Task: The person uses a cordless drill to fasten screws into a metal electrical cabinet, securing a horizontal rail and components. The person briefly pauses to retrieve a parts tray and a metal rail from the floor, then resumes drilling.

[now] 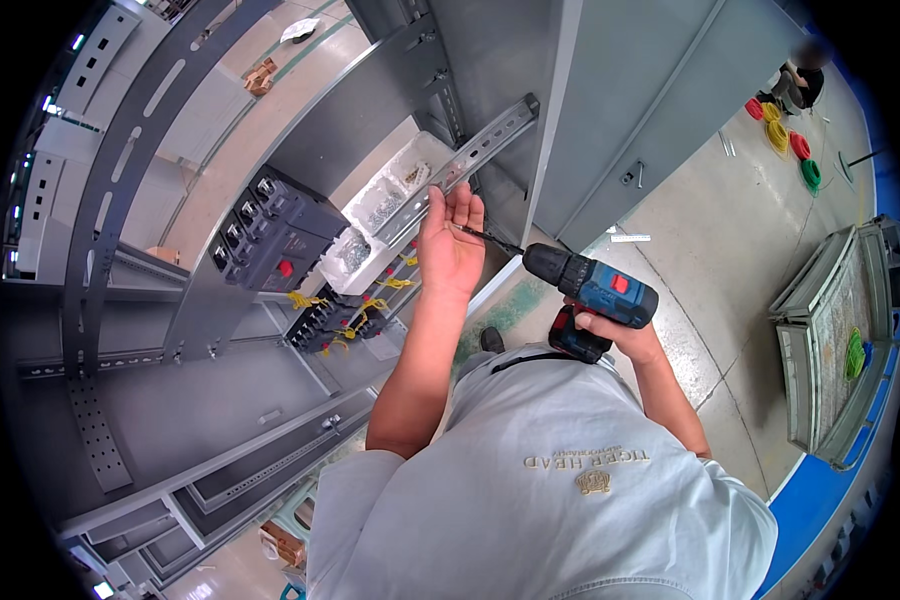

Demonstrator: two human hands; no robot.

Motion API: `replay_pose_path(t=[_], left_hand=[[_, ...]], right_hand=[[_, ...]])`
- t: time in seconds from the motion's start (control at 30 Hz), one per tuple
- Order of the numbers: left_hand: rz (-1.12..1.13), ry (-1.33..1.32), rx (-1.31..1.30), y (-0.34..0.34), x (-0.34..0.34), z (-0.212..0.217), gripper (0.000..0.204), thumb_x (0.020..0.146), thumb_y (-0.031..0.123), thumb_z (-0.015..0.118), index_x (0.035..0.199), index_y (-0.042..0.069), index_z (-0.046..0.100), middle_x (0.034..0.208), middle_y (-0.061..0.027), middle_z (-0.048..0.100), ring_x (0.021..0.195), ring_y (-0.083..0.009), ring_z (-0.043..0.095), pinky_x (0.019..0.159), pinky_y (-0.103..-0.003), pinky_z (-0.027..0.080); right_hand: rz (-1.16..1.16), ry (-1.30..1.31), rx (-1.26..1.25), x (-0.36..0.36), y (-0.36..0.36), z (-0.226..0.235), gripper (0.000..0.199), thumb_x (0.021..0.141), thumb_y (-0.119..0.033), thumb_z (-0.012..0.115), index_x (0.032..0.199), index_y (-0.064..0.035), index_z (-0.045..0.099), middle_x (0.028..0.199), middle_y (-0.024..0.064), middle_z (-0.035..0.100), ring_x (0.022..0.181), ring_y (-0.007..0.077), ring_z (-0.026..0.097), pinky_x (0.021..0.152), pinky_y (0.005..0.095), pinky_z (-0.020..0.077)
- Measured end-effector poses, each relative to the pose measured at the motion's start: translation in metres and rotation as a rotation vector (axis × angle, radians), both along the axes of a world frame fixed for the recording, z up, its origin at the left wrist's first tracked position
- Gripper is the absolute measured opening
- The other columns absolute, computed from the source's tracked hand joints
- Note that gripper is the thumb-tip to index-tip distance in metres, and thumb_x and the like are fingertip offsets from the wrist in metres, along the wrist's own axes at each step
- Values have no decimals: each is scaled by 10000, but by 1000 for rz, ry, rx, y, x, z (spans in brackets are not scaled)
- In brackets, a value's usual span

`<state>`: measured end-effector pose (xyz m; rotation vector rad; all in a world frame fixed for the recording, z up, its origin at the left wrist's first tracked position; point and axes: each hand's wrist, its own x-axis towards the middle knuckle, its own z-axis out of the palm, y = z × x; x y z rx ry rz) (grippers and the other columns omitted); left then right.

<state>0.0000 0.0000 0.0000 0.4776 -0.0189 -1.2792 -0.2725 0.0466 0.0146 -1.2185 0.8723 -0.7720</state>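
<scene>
My right hand (625, 338) is wrapped round the grip of a blue and black cordless drill (595, 285). Its long dark bit (495, 241) points left, and the tip ends by the palm of my left hand (452, 240). That hand is turned palm up with the fingers loosely bent and apart; nothing shows clearly in it. Just beyond the left fingers runs a slotted metal rail (490, 140). Behind the rail sits a white foam tray (353, 256) with small metal hardware in its compartments. A dark grey circuit breaker (285, 240) with a red button is mounted left of the tray.
Grey cabinet framing (180, 440) surrounds the left side. A grey door panel (630, 120) stands upright ahead on the right. Smaller breakers with yellow wires (335, 318) sit low in the cabinet. At right is a metal cart (835, 340); farther off, a person crouches near coloured coils (776, 135).
</scene>
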Motion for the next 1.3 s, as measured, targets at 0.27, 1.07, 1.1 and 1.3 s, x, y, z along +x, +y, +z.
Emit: replay_pose_path(t=[0.27,1.07,1.1,1.3], left_hand=[[28,-9,19,2,-7,10,211,1000,240,588,1073,43,573,978,-51,648,943,-127,651,888,-310,566],[143,-414,-102,-67,88,20,248,1036,241,523,1081,4,582,983,-99,634,899,-185,606,908,-387,519],[153,-407,-102,-73,92,20,247,1034,236,528,1081,0,582,985,-103,635,900,-189,611,903,-386,526],[236,-401,-9,-89,105,17,254,1012,212,570,1080,-32,575,1005,-136,640,926,-226,646,892,-395,568]], right_hand=[[-13,-5,36,6,-1,-1,300,797,-85,777,1074,-35,671,1002,63,708,915,139,653,845,323,532],[-36,-223,31,38,-14,0,418,733,-136,719,1120,-23,611,958,100,672,691,174,612,669,327,510],[-39,-217,33,39,-14,0,418,733,-135,719,1120,-23,611,959,100,672,689,173,611,669,328,509],[-43,-255,74,41,-17,-2,426,733,-121,718,1134,-28,610,968,103,674,702,179,617,665,327,506]])
